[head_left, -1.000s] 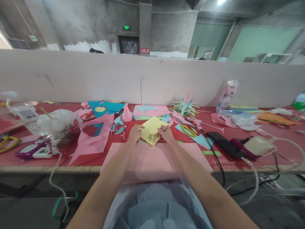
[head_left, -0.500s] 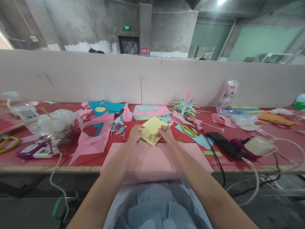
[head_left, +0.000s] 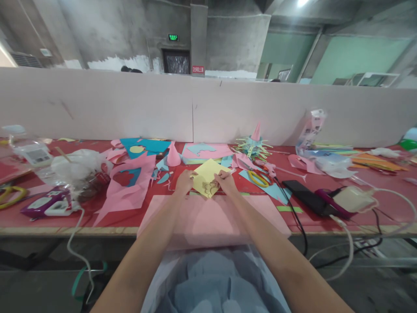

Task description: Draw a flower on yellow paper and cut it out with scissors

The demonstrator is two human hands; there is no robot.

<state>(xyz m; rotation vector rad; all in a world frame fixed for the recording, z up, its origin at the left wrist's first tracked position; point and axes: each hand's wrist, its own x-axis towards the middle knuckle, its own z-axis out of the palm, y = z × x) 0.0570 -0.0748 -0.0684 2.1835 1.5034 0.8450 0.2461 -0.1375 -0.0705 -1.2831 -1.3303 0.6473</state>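
A square of yellow paper (head_left: 207,173) is held corner-down over the table in front of me. Dark curved, scalloped lines (head_left: 208,190) run near its lower corner. My left hand (head_left: 184,180) pinches the paper's left corner. Fingers curled together, my right hand (head_left: 224,179) rests at its right side in a writing grip; a slim pale end, seemingly of a pen (head_left: 232,171), pokes out behind them, and its tip is hidden. Beneath my forearms lies a large pink sheet (head_left: 208,217) that hangs past the table edge.
Yellow-handled scissors (head_left: 259,178) lie right of my hands, near a phone (head_left: 301,195) and cables. Behind stand a pink cone (head_left: 173,154) and a spiky paper figure (head_left: 253,145). Pink cut-outs (head_left: 140,191), a plastic bag (head_left: 78,167) and a purple device (head_left: 47,203) lie left.
My right hand has shifted very slightly up and left along the yellow paper. The left hand keeps its hold on the corner.
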